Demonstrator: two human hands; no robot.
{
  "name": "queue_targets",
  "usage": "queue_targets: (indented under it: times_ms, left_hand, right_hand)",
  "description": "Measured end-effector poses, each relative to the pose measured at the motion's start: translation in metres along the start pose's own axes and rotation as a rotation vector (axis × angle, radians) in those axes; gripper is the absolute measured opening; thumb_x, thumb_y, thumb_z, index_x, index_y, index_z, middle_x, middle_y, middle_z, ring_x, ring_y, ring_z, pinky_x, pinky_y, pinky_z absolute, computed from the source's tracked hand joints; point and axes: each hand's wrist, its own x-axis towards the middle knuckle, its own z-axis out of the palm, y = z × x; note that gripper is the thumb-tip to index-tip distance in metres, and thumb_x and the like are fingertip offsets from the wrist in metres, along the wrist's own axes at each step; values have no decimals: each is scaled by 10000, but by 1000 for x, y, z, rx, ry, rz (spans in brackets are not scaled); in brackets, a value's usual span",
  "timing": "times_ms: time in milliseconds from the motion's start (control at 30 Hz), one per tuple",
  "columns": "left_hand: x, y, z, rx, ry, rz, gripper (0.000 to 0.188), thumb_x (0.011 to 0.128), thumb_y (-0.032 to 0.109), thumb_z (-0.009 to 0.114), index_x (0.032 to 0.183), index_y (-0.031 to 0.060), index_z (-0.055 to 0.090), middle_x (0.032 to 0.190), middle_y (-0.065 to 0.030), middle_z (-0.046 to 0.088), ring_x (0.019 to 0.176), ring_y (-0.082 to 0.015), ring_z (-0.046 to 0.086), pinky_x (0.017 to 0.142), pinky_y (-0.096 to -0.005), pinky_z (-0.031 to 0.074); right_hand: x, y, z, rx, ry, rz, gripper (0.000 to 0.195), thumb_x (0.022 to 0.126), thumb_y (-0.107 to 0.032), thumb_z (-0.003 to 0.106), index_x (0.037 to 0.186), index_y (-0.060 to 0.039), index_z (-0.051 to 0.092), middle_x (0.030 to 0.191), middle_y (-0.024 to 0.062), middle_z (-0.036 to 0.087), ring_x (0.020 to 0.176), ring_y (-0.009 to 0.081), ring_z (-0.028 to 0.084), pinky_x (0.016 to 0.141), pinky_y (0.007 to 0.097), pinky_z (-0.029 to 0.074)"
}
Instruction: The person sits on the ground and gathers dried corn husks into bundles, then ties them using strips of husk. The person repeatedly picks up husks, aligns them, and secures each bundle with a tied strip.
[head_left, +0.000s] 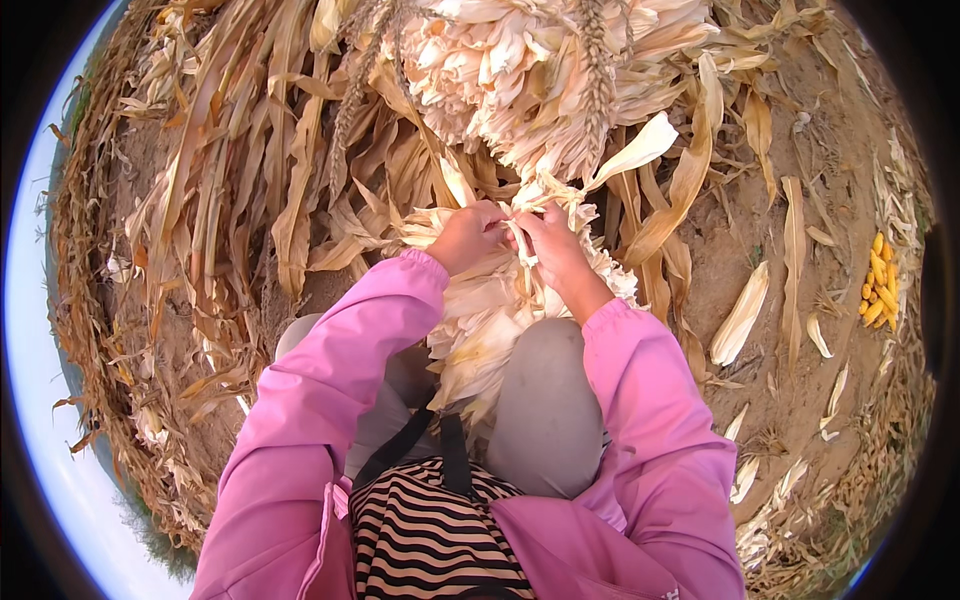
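Observation:
A bundle of pale dried corn husks (480, 315) rests between my knees, its layered leaves fanning toward me. At its top, my left hand (471, 234) pinches a narrow husk strip (523, 238) between thumb and fingers. My right hand (553, 241) grips the same strip close by, with the fingers nearly meeting those of the left. The strip's loose end hangs below the fingers, and the part inside the grip is hidden. One broad husk leaf (637, 152) sticks out to the upper right beyond my right hand.
A larger heap of pale husks (517, 67) lies just ahead, with dry tassel-like strands (594, 75) across it. Brown cornstalks and leaves (217, 150) cover the left ground. On bare soil at right are an ear in its husk (740, 315) and several yellow corn cobs (880, 283).

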Motion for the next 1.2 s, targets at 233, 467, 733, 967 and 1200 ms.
queue_targets:
  times_ms: [233, 467, 733, 967, 1200]
  left_hand:
    - [8, -16, -1, -256, -209, -283, 173, 845, 82, 623, 989, 26, 545, 870, -6, 592, 788, -85, 537, 732, -246, 452]
    - [3, -2, 6, -158, -42, -224, 254, 804, 65, 647, 1043, 25, 571, 935, -66, 623, 864, -109, 583, 747, -261, 472]
    - [-10, 3, -12, 367, 156, 68, 249, 764, 36, 620, 1010, 44, 658, 794, -158, 642, 740, -319, 622, 711, -372, 492]
    - [1, 5, -37, 729, -115, -30, 213, 865, 267, 570, 872, 71, 651, 821, -164, 647, 807, -342, 621, 702, -429, 479]
    - [30, -19, -29, 894, -243, -233, 212, 878, 257, 532, 906, 100, 671, 899, -130, 670, 868, -325, 633, 753, -440, 493]
  right_hand:
    - [1, 1, 3, -17, 1, -19, 290, 869, -74, 571, 1108, -43, 410, 861, 75, 563, 697, 153, 579, 541, 287, 471]
    - [0, 0, 3, 4, -4, -74, 229, 844, -91, 614, 1012, -50, 463, 862, 72, 625, 715, 123, 573, 570, 253, 461]
    - [1, -5, 3, 98, -65, -109, 152, 883, -80, 571, 993, -51, 470, 815, 60, 601, 627, 90, 484, 564, 231, 411]
    - [1, -3, 5, -135, -56, -120, 157, 899, -100, 559, 767, -19, 532, 631, 33, 527, 496, 112, 453, 495, 256, 406]
    - [-7, -7, 6, -804, -9, -85, 156, 837, -117, 594, 777, 22, 555, 669, 104, 611, 563, 206, 571, 574, 335, 462]
